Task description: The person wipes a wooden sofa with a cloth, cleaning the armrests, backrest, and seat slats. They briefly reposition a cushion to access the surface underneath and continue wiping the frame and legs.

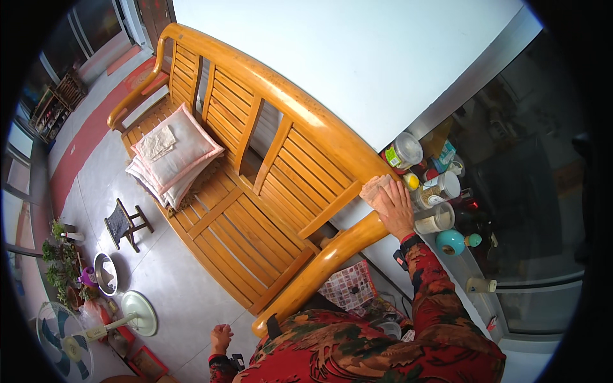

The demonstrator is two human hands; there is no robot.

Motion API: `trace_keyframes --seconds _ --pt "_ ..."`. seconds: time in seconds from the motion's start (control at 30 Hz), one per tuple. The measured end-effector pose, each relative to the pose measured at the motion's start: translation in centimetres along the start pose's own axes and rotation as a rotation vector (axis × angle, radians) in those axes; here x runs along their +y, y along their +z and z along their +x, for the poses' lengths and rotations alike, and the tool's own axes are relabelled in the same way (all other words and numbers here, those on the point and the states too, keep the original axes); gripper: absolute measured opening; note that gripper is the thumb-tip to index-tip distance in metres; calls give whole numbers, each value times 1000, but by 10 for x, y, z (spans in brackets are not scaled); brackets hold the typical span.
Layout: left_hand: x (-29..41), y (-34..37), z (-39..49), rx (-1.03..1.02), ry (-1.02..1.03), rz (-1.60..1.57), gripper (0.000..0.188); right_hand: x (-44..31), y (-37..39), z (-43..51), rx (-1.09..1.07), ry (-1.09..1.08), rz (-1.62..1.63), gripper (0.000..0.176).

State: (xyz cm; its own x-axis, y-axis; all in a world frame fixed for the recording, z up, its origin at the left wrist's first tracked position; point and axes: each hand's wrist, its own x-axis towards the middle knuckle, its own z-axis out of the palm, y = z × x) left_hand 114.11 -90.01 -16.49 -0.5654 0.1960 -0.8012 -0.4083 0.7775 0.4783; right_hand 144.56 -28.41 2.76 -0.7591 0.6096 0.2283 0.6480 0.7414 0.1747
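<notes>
My right hand (397, 207) presses a folded pinkish cloth (374, 189) onto the corner of the varnished wooden bench (313, 122), where its top rail meets the near armrest (352, 243). The fingers lie spread over the cloth. Low in the view, my left hand (221, 339) hangs beside the armrest's front end with its fingers loosely curled; nothing shows in it. Toward the far end of the slatted seat sits a stack of pale cushions with pink edging (179, 148). A crumpled beige cloth (158, 143) lies on the top cushion.
Jars (438, 189) and a turquoise bottle (450, 242) crowd the windowsill beside my right hand. A folding stool (125, 224), a metal basin (106, 274), a standing fan (67, 342) and potted plants (58, 261) stand left of the bench. A printed bag (348, 282) lies below the armrest.
</notes>
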Motion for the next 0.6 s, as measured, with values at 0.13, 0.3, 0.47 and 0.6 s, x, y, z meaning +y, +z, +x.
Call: trace_keyframes --seconds 0.13,0.3,0.47,0.6 --pt "-10 15 -5 -32 -108 -34 34 -1 3 41 -22 -83 -73 84" --pt "-14 35 -11 -14 -109 -80 33 -19 16 102 -49 -166 -145 82" --pt "-14 41 -19 38 -75 -164 32 -42 34 162 76 -202 -117 78" --pt "-22 35 -32 63 -83 -171 31 -62 45 218 83 -237 -77 77"
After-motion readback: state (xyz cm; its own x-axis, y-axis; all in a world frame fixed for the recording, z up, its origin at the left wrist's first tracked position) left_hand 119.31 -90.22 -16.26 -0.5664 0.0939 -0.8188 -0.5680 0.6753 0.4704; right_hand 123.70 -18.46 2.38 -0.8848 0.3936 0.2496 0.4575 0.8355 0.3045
